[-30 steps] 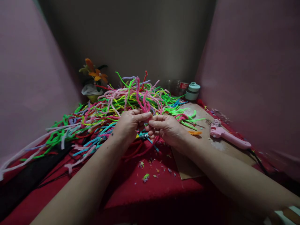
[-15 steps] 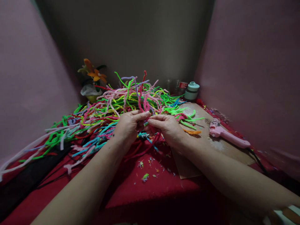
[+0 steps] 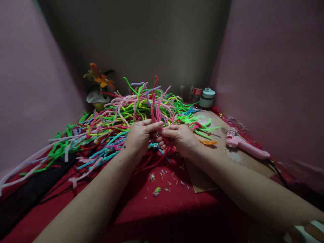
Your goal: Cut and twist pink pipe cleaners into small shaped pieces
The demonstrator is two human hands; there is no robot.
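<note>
Both hands meet in front of a big tangled heap of coloured pipe cleaners. My left hand is closed, pinching pink pipe cleaners between thumb and fingers. Two pink lengths stand up above the thumb, one of them looped or doubled. My right hand is also closed on the pink pipe cleaners, its thumb and forefinger close by the left thumb. More of the pink strands hang below the fingers toward the red cloth. Where the strands cross between the fingertips is partly hidden.
A pink glue gun lies on a stained board at the right, with its cord trailing off. Behind it stands a pale green bottle. Orange flowers rise at the back left. Fluff scraps dot the red cloth.
The two pink ends above my left thumb have shifted slightly, and the looped one looks narrower. My right fingers have moved a little; both hands still hold the pink pipe cleaners.
</note>
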